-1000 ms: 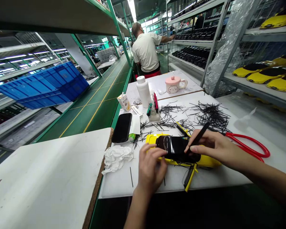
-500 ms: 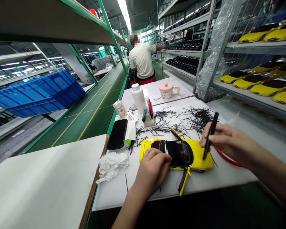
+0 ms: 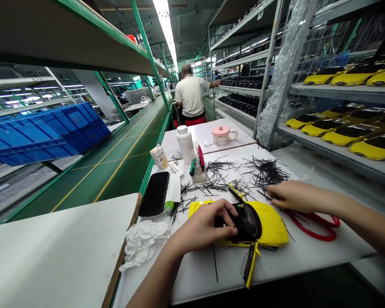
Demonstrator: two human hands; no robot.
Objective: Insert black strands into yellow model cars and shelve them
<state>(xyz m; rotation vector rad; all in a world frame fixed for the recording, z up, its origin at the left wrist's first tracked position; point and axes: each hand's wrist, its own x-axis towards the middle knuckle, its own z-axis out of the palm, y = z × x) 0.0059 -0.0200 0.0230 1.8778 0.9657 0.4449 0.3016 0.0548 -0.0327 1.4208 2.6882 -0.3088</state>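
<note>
A yellow model sports car body (image 3: 269, 226) lies on the white work surface (image 3: 211, 267) in front of me. My left hand (image 3: 205, 224) rests over its glossy black roof piece (image 3: 248, 223), and the fingers cover the front part of that piece. A yellow car door (image 3: 250, 265) sticks out from the near side. My right hand (image 3: 297, 196) is empty, with its fingertips low beside a heap of thin black strips (image 3: 266, 171). Red-handled scissors (image 3: 311, 229) lie just below that hand, partly under it.
A crumpled white cloth (image 3: 144, 241) and a black phone-shaped piece (image 3: 154, 193) lie left of the car. Farther back stand a white bottle (image 3: 185, 144) and a pink mug (image 3: 222, 134). Shelves of yellow cars (image 3: 349, 137) rise on the right. A co-worker (image 3: 190, 96) stands beyond.
The black stick in my right hand no longer shows, and that hand has lowered toward the strips. My left hand has shifted onto the roof piece. The view has tilted and moved back.
</note>
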